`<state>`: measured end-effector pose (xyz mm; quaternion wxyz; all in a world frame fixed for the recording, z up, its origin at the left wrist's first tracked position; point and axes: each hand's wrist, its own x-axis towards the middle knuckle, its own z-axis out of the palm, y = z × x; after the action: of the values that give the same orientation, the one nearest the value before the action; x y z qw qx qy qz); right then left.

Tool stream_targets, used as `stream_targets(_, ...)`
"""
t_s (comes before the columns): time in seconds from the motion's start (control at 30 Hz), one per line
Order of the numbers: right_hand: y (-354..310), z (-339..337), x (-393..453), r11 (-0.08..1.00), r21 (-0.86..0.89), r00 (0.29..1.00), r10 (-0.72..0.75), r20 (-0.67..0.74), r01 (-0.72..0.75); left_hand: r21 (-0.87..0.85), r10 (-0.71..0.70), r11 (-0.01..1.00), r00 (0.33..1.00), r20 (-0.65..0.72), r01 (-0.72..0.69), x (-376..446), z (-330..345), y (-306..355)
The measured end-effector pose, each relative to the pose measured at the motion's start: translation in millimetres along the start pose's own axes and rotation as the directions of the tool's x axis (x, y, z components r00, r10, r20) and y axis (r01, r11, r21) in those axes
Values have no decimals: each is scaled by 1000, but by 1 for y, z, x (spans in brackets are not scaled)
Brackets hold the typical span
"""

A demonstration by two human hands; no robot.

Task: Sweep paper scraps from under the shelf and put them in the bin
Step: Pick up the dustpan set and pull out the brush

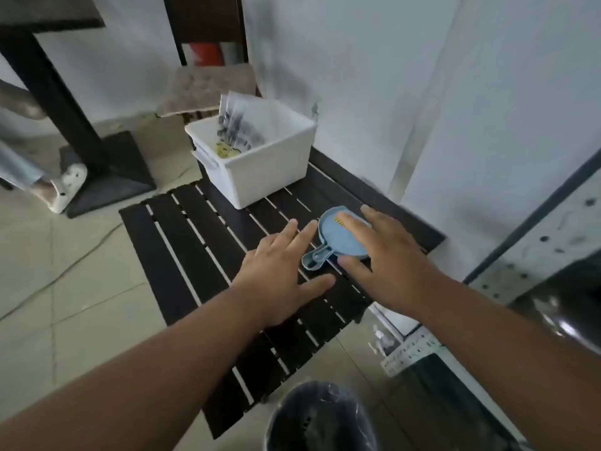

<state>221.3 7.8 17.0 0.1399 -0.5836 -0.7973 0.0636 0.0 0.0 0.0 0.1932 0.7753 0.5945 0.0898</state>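
Note:
A small blue dustpan set [328, 237] lies on the dark slatted table [182, 242], its handle pointing toward me. My right hand [387, 255] hovers over it with fingers spread, covering its right part; whether it touches is unclear. My left hand [286, 271] is open just left of the handle, palm down above the slats. A black-lined bin [322, 418] stands on the floor at the bottom edge. White paper scraps [379, 336] lie on the floor by the metal shelf [527, 255] at right.
A white plastic box [260, 170] with printed papers stands at the table's far end against the wall. A black table post and base [107, 170] are at left, with another person's foot in a white shoe [65, 187]. A cable crosses the tiled floor.

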Motion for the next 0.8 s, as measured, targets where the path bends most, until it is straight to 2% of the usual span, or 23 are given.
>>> stream_targets(0.03,5,22,5,1000,-10,1000,9,4,-9,-26,-21,999,1000,-5,21,12,15,-3)
stream_targets(0.1,11,59,15,997,-59,997,57,46,-54,39,-37,999,999,6,37,36,41,-5)
stream_targets(0.17,10,84,21,993,-103,994,73,87,-64,74,-24,997,999,-47,27,51,59,-7)
stream_targets(0.23,8,91,16,993,-106,998,53,45,-48,-81,29,996,993,-111,-38,52,72,-9)
stream_targets(0.33,1,80,-3,997,33,997,77,10,-77,-376,85,915,981,-175,-146,35,77,-7)
stream_targets(0.4,-7,70,-23,983,155,995,96,36,-100,-479,101,857,973,-207,-191,15,77,-1)
stream_targets(0.53,-26,39,-57,970,234,997,75,-3,-72,-531,125,801,944,-305,-278,-31,66,21)
stream_targets(0.63,-40,20,-82,957,287,993,65,-101,-33,-685,127,661,945,-300,-306,-64,63,36)
stream_targets(0.67,-45,14,-91,948,315,992,76,-96,-42,-696,135,647,945,-298,-312,-75,64,41)
stream_targets(0.8,-69,-5,-136,961,265,996,90,-17,-82,-619,173,707,933,-316,-342,-122,68,52)
